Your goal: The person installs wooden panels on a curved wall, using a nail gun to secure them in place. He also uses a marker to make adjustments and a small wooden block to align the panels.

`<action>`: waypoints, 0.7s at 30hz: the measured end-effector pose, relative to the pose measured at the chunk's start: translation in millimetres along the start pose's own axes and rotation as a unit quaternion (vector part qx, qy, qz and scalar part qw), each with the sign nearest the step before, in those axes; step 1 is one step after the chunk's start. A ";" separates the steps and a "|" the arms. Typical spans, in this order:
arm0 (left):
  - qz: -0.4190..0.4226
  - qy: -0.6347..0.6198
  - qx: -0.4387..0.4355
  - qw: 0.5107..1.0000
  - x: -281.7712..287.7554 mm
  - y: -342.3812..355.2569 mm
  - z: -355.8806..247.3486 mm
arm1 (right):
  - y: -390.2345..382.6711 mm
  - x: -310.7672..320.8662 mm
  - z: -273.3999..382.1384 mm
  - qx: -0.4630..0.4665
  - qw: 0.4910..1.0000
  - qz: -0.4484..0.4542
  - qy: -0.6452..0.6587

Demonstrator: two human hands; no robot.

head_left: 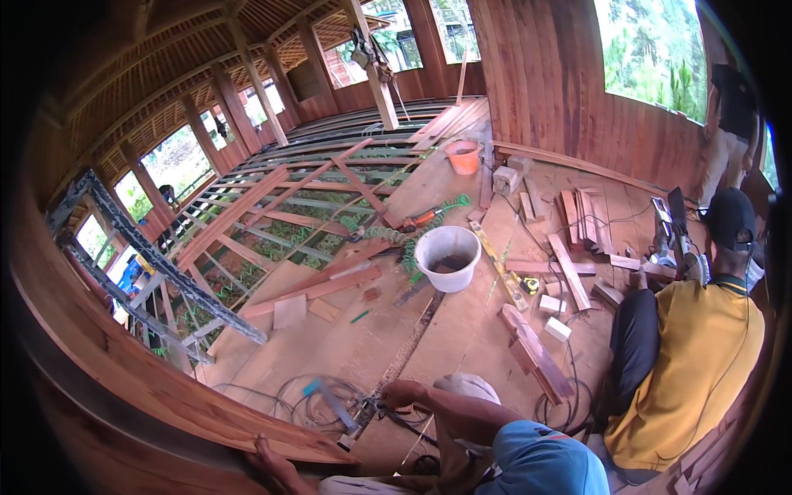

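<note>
left hand (pixel 276 467) thumb-up, grasping plank (pixel 206 409), right hand (pixel 402 394) outstretched, clutching small dark object (pixel 370 404)

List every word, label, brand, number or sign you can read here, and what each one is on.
No text can be read in this view.
Yellow-and-black tape measure: any markings are too small to read.
Long yellow strip: any markings are too blurred to read.
White bucket: no lettering can be made out on the visible side.

R slv (pixel 549 464): short, bright blue, a bit creased; trousers (pixel 467 386) lt. grey-beige (only partly in view).
</note>
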State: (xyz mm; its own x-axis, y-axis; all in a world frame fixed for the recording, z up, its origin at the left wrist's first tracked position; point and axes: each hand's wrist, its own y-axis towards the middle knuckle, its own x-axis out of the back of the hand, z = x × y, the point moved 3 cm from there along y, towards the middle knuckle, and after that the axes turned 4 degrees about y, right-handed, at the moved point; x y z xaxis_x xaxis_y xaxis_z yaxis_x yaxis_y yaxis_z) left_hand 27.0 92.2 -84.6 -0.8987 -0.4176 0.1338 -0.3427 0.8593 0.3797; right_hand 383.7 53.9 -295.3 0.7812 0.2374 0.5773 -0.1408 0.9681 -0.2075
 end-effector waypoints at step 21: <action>0.018 0.034 -0.002 0.999 -7.3 -6.4 -33.2 | -11.4 15.0 12.7 -0.004 0.998 -0.031 -0.054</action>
State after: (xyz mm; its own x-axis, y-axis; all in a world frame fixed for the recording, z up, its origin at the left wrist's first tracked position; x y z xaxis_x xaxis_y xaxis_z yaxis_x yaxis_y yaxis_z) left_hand 44.9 79.9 -57.6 -0.8893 -0.4064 0.2099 -0.3100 0.8730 0.3766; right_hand 389.3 47.5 -274.2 0.7180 0.1852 0.6710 -0.0899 0.9805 -0.1745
